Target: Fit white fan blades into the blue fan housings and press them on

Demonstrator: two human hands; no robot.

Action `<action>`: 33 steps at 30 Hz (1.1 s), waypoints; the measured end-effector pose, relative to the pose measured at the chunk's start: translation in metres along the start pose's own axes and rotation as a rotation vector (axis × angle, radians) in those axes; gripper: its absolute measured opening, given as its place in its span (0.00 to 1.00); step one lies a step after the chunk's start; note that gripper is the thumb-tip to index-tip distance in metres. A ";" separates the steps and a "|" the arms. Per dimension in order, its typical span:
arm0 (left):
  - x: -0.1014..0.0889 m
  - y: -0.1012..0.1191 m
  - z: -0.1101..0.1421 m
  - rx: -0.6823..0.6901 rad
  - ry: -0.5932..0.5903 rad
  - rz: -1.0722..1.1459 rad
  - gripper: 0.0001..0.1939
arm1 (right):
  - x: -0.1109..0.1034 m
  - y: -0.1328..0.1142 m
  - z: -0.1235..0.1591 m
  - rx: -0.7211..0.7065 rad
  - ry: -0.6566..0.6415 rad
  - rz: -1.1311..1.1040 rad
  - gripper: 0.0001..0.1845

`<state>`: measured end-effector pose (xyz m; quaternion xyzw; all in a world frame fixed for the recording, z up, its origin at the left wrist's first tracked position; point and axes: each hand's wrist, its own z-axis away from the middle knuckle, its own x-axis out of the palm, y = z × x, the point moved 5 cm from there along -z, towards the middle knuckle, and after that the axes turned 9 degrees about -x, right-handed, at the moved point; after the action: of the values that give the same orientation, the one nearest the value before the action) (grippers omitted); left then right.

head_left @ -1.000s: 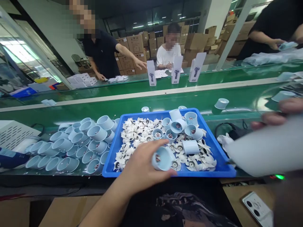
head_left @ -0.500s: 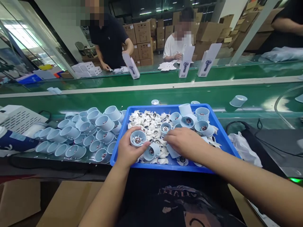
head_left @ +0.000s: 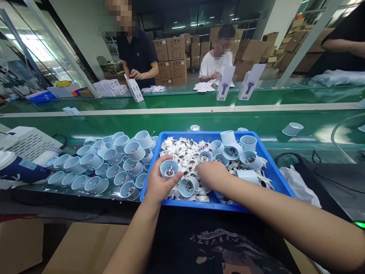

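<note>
My left hand point(head_left: 159, 178) is wrapped round a light-blue plastic cup-shaped housing point(head_left: 169, 169), its open end facing me and a small motor inside. Over the middle of a blue tray point(head_left: 194, 204), my right hand point(head_left: 212, 175) is curled with its fingers pointing down. Its fingertips are hidden among white fan blades point(head_left: 182, 150), so what they grip cannot be seen. Just below and between the hands, another blue housing point(head_left: 188, 186) lies on the blades. More housings point(head_left: 232, 151) are piled in the tray's right half.
Many similar housings point(head_left: 114, 156) are stacked left of the tray, beside a dark-blue cup point(head_left: 24, 169). Behind runs a green conveyor point(head_left: 142, 123) with a lone housing point(head_left: 292, 129) at right. Across it, two people work near white boxes point(head_left: 225, 83). A clear plastic bag point(head_left: 299, 186) lies right of the tray.
My right hand has moved slightly left over the blades, its fingers more curled. My left hand still holds the housing. Across the conveyor, a person's white box has moved left. The view has shifted slightly.
</note>
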<state>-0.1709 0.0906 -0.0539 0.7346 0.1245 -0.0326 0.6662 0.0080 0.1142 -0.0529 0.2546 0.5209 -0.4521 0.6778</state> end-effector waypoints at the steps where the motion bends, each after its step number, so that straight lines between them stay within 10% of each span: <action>1: -0.002 0.001 0.001 0.002 0.027 0.020 0.28 | -0.005 0.004 0.006 0.008 0.027 -0.024 0.10; 4: -0.007 0.006 0.010 0.022 0.068 0.097 0.28 | -0.021 0.014 0.029 -0.007 0.191 -0.125 0.15; 10: 0.024 0.026 0.044 -0.013 -0.447 0.363 0.31 | -0.034 0.005 0.078 -0.187 0.629 -0.220 0.20; 14: 0.034 0.034 0.054 -0.053 -0.478 0.432 0.32 | -0.033 -0.007 0.094 -0.357 0.783 -0.251 0.17; 25: 0.032 0.047 0.056 0.011 -0.499 0.123 0.32 | -0.023 0.025 0.097 -0.376 0.640 -1.160 0.19; 33: 0.053 0.084 0.052 0.487 -0.266 -0.536 0.28 | -0.025 0.025 0.111 -0.407 0.620 -1.327 0.13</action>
<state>-0.0947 0.0402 0.0106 0.8021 0.2133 -0.3293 0.4503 0.0817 0.0437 0.0042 -0.1267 0.8046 -0.5677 0.1197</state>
